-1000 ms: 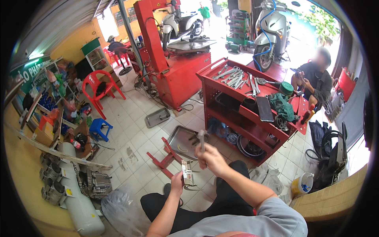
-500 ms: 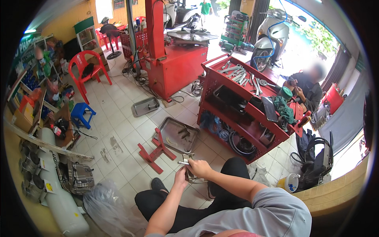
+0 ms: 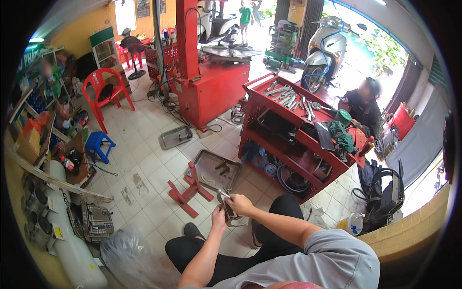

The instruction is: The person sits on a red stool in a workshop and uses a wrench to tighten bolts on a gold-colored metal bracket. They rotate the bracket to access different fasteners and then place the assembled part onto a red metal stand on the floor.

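Both hands are together in front of my knees, fingers closed around a small metal assembly. My left hand [image 3: 219, 217] grips a brownish metal part [image 3: 230, 211] with a thin curved piece at its lower side; its exact kind is hard to make out. In my right hand [image 3: 241, 205] is a slim silver metal tool [image 3: 223, 194], its bright end pointing up and left over the part. Just beyond the hands stands a red metal stand [image 3: 190, 189]. Behind it lies a grey metal tray [image 3: 219, 164] holding several dark cylindrical pieces and a pale curved strip.
A red tool cart [image 3: 293, 139] with several wrenches on top stands to the right; a person in dark clothes [image 3: 364, 108] crouches behind it. A smaller tray [image 3: 175, 137], a blue stool [image 3: 99, 146] and a red chair [image 3: 102, 91] are at the left. A white bucket [image 3: 355, 223] sits lower right.
The silver tool's end has turned from pointing left to pointing more upward. My hands stay together on the metal part. The view has shifted slightly, and the crouching person's posture has changed.
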A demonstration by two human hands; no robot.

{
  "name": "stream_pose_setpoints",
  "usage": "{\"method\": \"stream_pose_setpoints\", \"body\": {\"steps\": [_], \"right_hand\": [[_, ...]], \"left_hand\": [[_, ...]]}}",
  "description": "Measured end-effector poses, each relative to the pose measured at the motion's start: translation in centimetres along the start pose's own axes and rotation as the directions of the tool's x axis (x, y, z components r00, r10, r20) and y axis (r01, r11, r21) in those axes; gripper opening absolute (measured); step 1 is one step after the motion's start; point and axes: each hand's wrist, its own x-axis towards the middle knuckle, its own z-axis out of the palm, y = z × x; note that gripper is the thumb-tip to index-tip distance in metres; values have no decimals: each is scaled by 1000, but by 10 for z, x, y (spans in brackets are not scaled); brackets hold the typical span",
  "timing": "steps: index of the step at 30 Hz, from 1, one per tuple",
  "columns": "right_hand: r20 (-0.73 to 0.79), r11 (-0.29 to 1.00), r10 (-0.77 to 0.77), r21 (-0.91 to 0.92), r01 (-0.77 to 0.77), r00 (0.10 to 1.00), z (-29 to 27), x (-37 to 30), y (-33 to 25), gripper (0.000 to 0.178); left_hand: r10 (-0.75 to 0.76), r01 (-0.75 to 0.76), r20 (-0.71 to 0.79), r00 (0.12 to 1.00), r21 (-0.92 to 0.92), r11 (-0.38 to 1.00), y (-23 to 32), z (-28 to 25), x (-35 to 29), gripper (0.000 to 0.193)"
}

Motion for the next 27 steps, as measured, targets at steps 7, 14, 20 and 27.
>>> {"method": "stream_pose_setpoints", "body": {"steps": [7,14,20,27], "right_hand": [[-274,83,306,962,261,912,-267,95,-18,18],[-744,182,400,636,750,535,-484,74,-36,28],[-123,777,-415,468,421,901,-271,41,-34,19],[256,998,50,27,-58,965,-53,-19,-3,42]], "left_hand": [[50,-50,22,998,-11,999,13,-5,-10,14],[71,-71,11,997,-44,997,11,-4,2,14],[40,-38,34,999,-73,997,20,-7,-5,14],[185,-175,6,983,353,919,16,8,-12,20]]}}
